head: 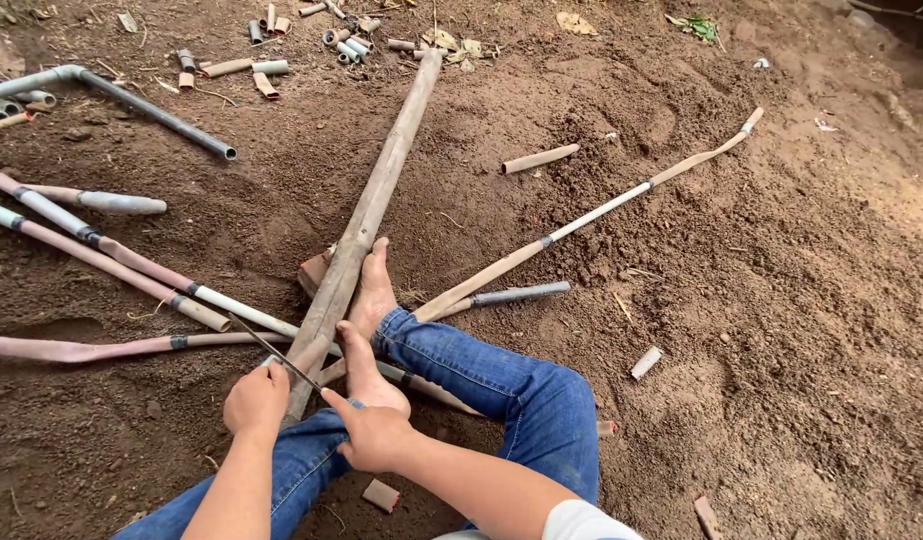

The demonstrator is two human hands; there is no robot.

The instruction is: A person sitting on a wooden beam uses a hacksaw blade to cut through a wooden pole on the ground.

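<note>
I sit on bare soil with my legs crossed. A long, thick, dirt-coated pipe [377, 195] runs from between my feet up and away; its near end rests on a brick [315, 270] and is pinned under my bare feet [372, 290]. A thin saw blade [272, 352] lies across the pipe's near end. My left hand [255, 400] grips the blade's near-left part against the pipe. My right hand [375, 432] pinches the blade's other end, just right of the pipe.
Several long muddy pipes [112, 260] fan out to the left, and a thin jointed one [602, 215] reaches to the upper right. A grey elbowed pipe [152, 110] lies at upper left. Short cut pipe pieces [267, 70] litter the top; others [382, 494] lie near my legs.
</note>
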